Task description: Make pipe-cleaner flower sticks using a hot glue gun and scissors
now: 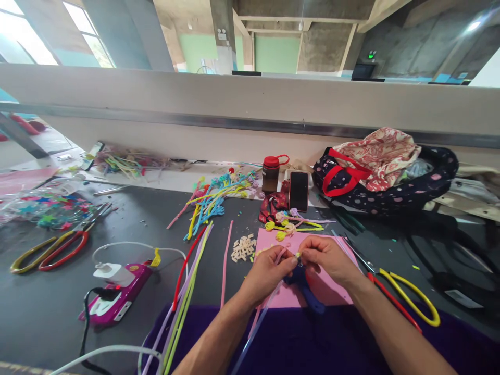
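My left hand (269, 272) and my right hand (326, 258) meet over a pink sheet (332, 294) on the dark table. Both are pinched on a small yellow-green piece (298, 255) at the tip of thin pink and blue pipe cleaners (260, 312) that trail down toward me. A blue tool (308, 294), seemingly a glue gun, lies on the sheet just under my hands. Finished pipe-cleaner flowers (289, 225) lie at the sheet's far edge.
Loose pipe cleaners (183, 297) lie left of the sheet, small beige pieces (242, 248) beside it. Scissors sit at right (406, 299) and left (50, 251). A power strip with charger (117, 291), a jar (271, 174), a phone (299, 190) and a dotted bag (386, 179) stand around.
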The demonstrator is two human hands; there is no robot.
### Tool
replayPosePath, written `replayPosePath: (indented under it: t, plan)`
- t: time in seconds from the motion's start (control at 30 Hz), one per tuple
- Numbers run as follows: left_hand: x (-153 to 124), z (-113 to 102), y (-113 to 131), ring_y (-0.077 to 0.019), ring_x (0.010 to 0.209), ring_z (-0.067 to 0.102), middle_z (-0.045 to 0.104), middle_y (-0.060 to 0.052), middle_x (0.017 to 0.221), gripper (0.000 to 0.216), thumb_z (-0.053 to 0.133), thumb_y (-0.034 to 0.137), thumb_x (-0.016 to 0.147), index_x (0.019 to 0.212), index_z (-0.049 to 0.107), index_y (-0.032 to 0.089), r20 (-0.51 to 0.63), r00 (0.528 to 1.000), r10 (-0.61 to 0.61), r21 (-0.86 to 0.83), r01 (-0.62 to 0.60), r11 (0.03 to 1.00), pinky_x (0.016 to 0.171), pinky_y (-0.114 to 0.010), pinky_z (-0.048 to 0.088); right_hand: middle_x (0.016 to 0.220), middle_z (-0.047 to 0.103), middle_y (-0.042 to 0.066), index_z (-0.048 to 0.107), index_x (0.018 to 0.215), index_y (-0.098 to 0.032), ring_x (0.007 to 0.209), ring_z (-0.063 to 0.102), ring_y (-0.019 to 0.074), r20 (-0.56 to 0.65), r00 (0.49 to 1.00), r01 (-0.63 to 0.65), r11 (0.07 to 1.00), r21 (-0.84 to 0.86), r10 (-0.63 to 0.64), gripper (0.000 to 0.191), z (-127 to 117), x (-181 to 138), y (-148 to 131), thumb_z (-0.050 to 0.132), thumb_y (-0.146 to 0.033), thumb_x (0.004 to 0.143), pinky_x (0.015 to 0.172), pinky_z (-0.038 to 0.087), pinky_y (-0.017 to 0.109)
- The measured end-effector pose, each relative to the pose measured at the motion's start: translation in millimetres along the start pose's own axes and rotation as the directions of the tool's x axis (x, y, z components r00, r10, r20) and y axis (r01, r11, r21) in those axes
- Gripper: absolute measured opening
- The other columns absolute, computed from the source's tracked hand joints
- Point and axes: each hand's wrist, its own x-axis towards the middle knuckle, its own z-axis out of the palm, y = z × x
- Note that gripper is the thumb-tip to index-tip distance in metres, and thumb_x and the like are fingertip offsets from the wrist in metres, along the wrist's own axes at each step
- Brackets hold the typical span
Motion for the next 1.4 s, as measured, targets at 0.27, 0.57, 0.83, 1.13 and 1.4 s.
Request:
replayPosePath:
  t: [0.27, 0.57, 0.83, 1.13, 1.4]
  plan:
    - [0, 1, 5, -0.0039, 0.034, 0.025, 0.046, 0.007, 0.046, 0.019, 0.046, 0.033, 0.082, 0.070, 0.045, 0.018, 0.037, 0.998, -0.041, -0.045, 0.043, 0.998, 0.038, -0.018, 0.018, 0.060, 0.054, -0.002, 0.060, 0.068, -0.015, 0.052, 0.049, 0.0087, 0.152, 0.972, 0.212, 0.943, -0.256, -0.178, 0.017, -24, 15, -31, 0.063, -0.029, 0.076, 0.049, 0.039, 0.020]
    - [-5, 0, 12, -0.0089, 0.041, 0.042, 0.048, 0.006, 0.042, 0.022, 0.049, 0.035, 0.080, 0.072, 0.056, 0.016, -0.044, 0.999, 0.011, 0.278, 0.002, 0.961, 0.046, -0.020, 0.032, 0.065, 0.062, 0.000, 0.064, 0.066, -0.015, 0.061, 0.055, 0.0119, 0.311, 0.925, 0.355, 0.788, -0.503, -0.218, 0.014, -27, 13, -35, 0.062, -0.023, 0.078, 0.058, 0.042, 0.022]
    - [-4, 1, 8, -0.0102, 0.039, 0.044, 0.048, 0.006, 0.041, 0.026, 0.046, 0.037, 0.082, 0.078, 0.061, 0.016, -0.063, 0.997, 0.039, 0.383, -0.012, 0.924, 0.045, -0.020, 0.034, 0.065, 0.065, 0.000, 0.065, 0.066, -0.016, 0.060, 0.057, 0.0110, 0.278, 0.916, 0.402, 0.679, -0.615, -0.290, 0.014, -20, 13, -32, 0.062, -0.018, 0.079, 0.059, 0.041, 0.021]
    - [-3, 1, 7, -0.0095, 0.038, 0.044, 0.047, 0.006, 0.041, 0.024, 0.045, 0.033, 0.082, 0.079, 0.061, 0.016, -0.070, 0.996, 0.052, 0.407, -0.019, 0.913, 0.044, -0.019, 0.035, 0.063, 0.065, -0.002, 0.065, 0.067, -0.017, 0.060, 0.056, 0.0104, 0.279, 0.915, 0.403, 0.590, -0.700, -0.292, 0.015, -17, 14, -30, 0.062, -0.021, 0.080, 0.059, 0.038, 0.021]
    - [-3, 1, 7, -0.0092, 0.039, 0.045, 0.047, 0.006, 0.043, 0.024, 0.044, 0.031, 0.082, 0.079, 0.062, 0.016, -0.058, 0.996, 0.073, 0.435, -0.041, 0.900, 0.044, -0.019, 0.035, 0.063, 0.064, -0.002, 0.064, 0.066, -0.017, 0.059, 0.056, 0.0102, 0.307, 0.910, 0.414, 0.559, -0.718, -0.279, 0.019, -18, 14, -27, 0.060, -0.026, 0.082, 0.058, 0.037, 0.020]
